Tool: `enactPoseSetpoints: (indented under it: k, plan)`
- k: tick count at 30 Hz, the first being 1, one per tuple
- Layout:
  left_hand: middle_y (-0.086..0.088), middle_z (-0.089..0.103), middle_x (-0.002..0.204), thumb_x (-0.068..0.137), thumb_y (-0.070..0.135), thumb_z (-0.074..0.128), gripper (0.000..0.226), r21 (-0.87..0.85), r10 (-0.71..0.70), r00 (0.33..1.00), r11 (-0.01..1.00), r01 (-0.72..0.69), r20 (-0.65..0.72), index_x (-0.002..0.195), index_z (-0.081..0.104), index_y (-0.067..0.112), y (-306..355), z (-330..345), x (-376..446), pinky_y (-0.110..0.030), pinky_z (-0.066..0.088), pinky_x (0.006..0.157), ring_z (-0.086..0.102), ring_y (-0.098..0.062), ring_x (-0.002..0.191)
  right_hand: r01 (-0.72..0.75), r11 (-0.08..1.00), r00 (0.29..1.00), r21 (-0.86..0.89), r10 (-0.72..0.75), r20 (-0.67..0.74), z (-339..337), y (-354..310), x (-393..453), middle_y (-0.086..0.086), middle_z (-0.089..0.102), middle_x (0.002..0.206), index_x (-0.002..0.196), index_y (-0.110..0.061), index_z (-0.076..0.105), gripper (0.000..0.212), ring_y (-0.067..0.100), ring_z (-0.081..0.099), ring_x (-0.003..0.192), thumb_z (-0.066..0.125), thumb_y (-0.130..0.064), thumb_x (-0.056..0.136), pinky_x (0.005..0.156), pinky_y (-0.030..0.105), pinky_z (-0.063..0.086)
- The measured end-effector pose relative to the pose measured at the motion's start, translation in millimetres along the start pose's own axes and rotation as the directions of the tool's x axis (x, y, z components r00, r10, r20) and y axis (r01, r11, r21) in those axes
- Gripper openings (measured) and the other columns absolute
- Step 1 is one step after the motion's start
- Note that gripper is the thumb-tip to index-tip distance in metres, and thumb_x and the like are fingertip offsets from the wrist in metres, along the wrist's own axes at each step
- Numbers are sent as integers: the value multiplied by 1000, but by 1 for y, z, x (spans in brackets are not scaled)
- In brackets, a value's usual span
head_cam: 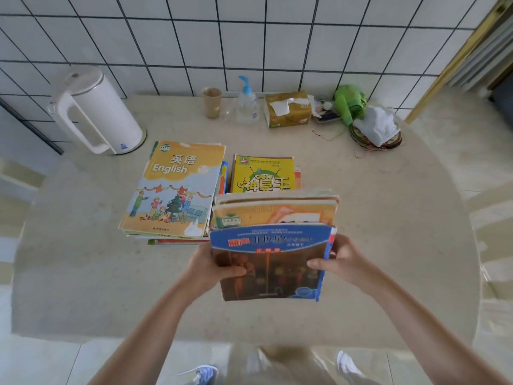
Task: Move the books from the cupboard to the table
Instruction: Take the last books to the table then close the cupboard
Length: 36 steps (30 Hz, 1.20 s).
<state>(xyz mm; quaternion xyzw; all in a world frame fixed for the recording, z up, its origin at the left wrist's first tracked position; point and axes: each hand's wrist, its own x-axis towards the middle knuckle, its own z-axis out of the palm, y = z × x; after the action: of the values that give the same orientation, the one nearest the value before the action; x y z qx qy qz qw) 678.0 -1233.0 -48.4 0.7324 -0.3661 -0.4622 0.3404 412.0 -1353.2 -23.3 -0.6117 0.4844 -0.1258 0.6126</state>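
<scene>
I hold a bundle of several books (270, 262) above the beige table (388, 245), a blue-topped book with a dark cover facing me. My left hand (213, 266) grips the bundle's left edge, thumb on the cover. My right hand (337, 262) grips the right edge, thumb across the cover too. Behind the bundle, a stack topped by an orange English textbook (175, 190) lies on the table. To its right sits a second stack topped by a yellow book (263, 173), partly hidden by the held books.
A white kettle (97, 112) stands at the back left. Along the tiled wall are a brown cup (212, 102), a pump bottle (247, 104), a tissue pack (287, 108), a green bag (348, 102) and a white cloth on a round mat (374, 129).
</scene>
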Motion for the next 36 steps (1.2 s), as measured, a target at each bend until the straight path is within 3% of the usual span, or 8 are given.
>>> enactPoseSetpoints:
  k: [2,9,12,17,22,28,32,36]
  plan:
    - [14,69,87,68,9,85,37,-22,-43,999,999,43,16,88,63,31,22,-1,12,-18,49,67,63,0,82,1,997,1000,82,2,-29,-10,-12,7,-9,75,98,104,-21,64,37,8,68,95,74,1,77,83,25,54]
    - [0,71,94,80,28,76,24,-196,-153,986,971,137,-68,97,61,23,80,2,61,-29,51,70,67,-14,83,-93,941,986,325,133,-104,-19,-41,64,9,68,112,118,-12,49,34,24,66,102,64,-14,88,91,44,53]
    - [-5,72,97,84,28,73,31,-170,-218,970,965,198,-109,109,63,15,93,7,92,-38,53,79,68,-23,87,-119,949,986,291,147,-74,-23,-55,94,8,70,107,113,-14,51,26,24,68,98,62,-13,89,89,45,54]
    - [-7,66,100,87,25,71,37,-107,-308,932,950,293,-190,116,55,10,103,14,130,-35,49,70,63,-23,86,-190,960,979,206,202,-37,-21,-56,135,6,70,105,117,-16,48,54,23,71,94,77,-19,71,83,47,58]
    - [-7,53,107,87,21,70,58,-2,-324,914,943,334,-244,130,32,12,102,17,138,-33,41,67,50,-19,90,-247,956,968,160,251,-6,-14,-54,149,5,73,98,100,-22,56,27,23,71,89,70,-9,80,83,46,58]
    - [-9,54,126,87,20,67,70,139,-276,930,939,314,-242,142,25,15,103,16,139,-21,34,53,52,-16,88,-299,949,954,99,299,12,-14,-44,164,4,72,105,118,-19,51,54,24,71,91,75,-21,69,84,47,57]
    - [-5,44,138,83,20,70,71,307,-126,956,929,207,-265,141,28,22,108,15,136,-37,44,91,46,-27,127,-334,942,942,35,334,-14,-16,-50,170,5,72,103,116,-14,58,39,22,69,90,68,-12,79,84,40,57]
    - [-8,16,158,84,35,68,79,609,-65,981,776,166,-185,145,19,25,108,30,132,-56,24,114,18,-40,144,-289,915,957,-281,270,-104,-12,-43,169,3,62,116,127,-19,48,57,23,62,103,68,-38,78,82,37,56]
